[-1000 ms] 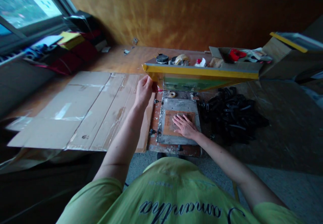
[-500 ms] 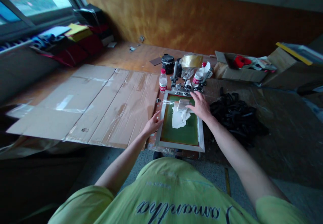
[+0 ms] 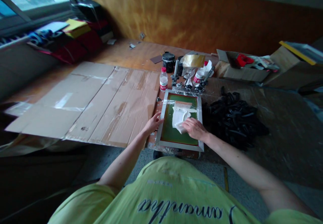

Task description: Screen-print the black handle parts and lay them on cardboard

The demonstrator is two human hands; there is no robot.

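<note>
A silver-framed silkscreen (image 3: 179, 145) with green mesh lies flat on the press bed, held by hinge clamps (image 3: 188, 87) at its far edge. A crumpled white plastic film (image 3: 178, 119) lies on the mesh. My right hand (image 3: 194, 129) is shut on the film's lower corner. My left hand (image 3: 152, 123) rests open against the frame's left rail, fingers on the metal. The platen under the screen is hidden.
Taped cardboard sheets (image 3: 106, 104) cover the table to the left. Beyond the clamps stand a water bottle (image 3: 163, 80) and a black ink tin (image 3: 168, 61). A pile of black rubber pieces (image 3: 233, 119) lies to the right, with a cardboard box (image 3: 242, 69) behind it.
The screen, hinged up a second ago, now lies flat. My right hand has moved down the mesh and the film has shifted with it. My left hand stays by the rail.
</note>
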